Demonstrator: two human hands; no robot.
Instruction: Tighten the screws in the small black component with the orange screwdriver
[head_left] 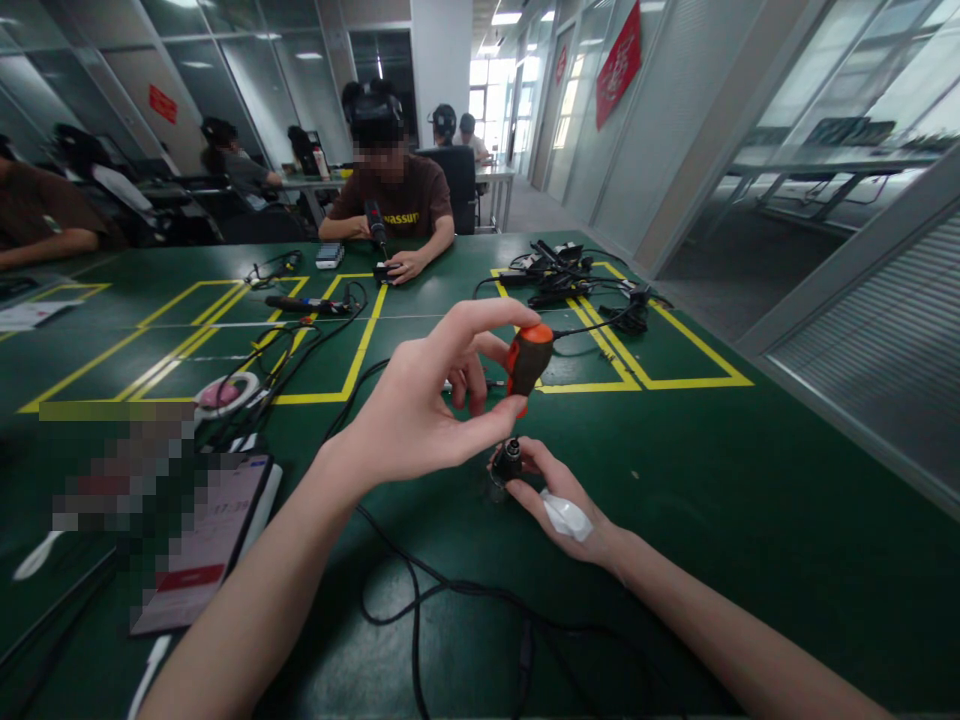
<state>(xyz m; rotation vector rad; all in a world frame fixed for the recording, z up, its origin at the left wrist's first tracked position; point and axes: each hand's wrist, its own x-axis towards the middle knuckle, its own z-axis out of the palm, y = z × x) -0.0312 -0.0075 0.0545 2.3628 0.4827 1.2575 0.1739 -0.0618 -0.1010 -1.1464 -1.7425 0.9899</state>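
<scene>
In the head view, my left hand [431, 400] is raised over the table at the centre. Its thumb and index finger pinch a stubby screwdriver [529, 358] by its orange and dark-grey handle; no blade can be made out. Below and slightly right, my right hand [559, 495] is closed around a small black cylindrical part [509, 458] with a metallic top. That part stands upright near the tabletop, its lower end partly hidden by fingers. A white crumpled piece [568, 516] lies against the right palm, near the wrist.
Black cables [450, 585] loop across the green table [720, 520] in front of me. A tablet-like screen [206, 540] lies at left. Tangled black devices [551, 270] sit at the far right. Opposite, a person [397, 195] holds a power tool [376, 225].
</scene>
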